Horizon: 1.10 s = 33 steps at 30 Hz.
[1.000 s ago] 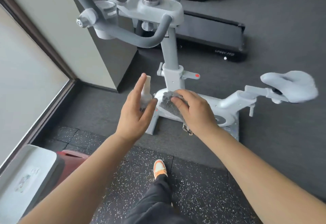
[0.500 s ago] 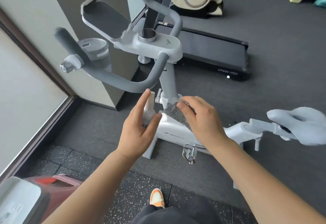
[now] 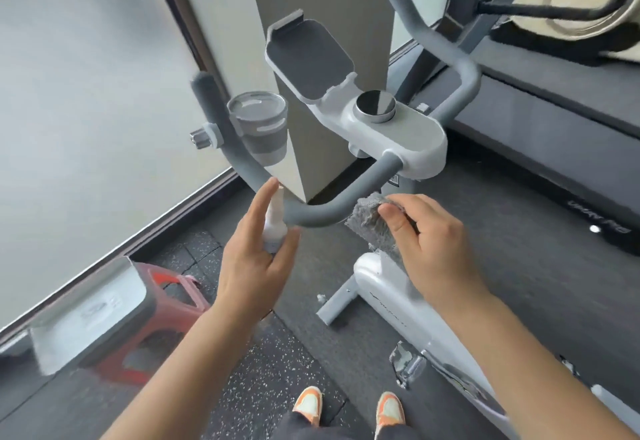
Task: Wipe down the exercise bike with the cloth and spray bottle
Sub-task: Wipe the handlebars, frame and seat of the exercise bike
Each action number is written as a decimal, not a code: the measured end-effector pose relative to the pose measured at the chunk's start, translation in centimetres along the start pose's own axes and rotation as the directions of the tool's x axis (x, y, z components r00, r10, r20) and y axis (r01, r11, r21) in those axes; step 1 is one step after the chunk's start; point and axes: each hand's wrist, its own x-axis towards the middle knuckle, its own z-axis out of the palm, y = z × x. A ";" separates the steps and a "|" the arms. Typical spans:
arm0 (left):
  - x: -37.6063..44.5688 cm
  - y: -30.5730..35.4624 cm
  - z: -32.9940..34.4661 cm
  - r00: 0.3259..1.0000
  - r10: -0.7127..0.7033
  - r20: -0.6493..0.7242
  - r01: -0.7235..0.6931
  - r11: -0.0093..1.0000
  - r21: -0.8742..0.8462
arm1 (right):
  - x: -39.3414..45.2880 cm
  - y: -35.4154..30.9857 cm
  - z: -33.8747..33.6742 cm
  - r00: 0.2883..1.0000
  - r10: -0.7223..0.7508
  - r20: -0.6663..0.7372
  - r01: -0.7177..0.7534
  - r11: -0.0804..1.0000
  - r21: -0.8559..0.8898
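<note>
The white exercise bike [image 3: 398,138] stands in front of me, its grey handlebar [image 3: 322,212] curving just beyond my hands. My left hand [image 3: 256,259] holds a small white spray bottle [image 3: 275,221] upright, nozzle close to the handlebar's near bend, index finger raised beside it. My right hand [image 3: 429,245] grips a grey fluffy cloth [image 3: 367,219], which touches the handlebar's underside right of the bottle. A dark tablet tray [image 3: 308,58] and a round knob [image 3: 375,105] top the console. The seat is out of view.
A grey cup [image 3: 259,126] sits in the holder on the left bar. A red stool [image 3: 162,304] with a white box [image 3: 90,315] stands at left by the window wall. A treadmill [image 3: 554,121] lies behind the bike. My orange shoes [image 3: 346,405] are near the pedal [image 3: 405,363].
The view has tilted up and I have stepped closer. Both hands have risen from the bike's lower frame to the handlebar, still holding bottle and cloth.
</note>
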 end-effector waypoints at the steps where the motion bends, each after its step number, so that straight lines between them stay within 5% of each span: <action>1: 0.0 0.2 -0.1 1.000 -0.008 -0.017 0.009 0.999 0.041 | 0.6 0.3 -0.1 0.999 -0.027 0.020 0.026 1.000 0.014; 8: 0.3 1.4 -1.7 0.988 -0.061 -0.140 0.094 0.966 0.243 | 3.8 0.9 -0.1 0.972 -0.179 0.152 0.172 0.983 0.057; 33: 2.6 -0.2 -3.5 0.995 -0.068 -0.067 0.087 0.929 0.361 | 6.2 -0.8 -1.1 0.992 -0.124 0.029 0.121 0.989 0.081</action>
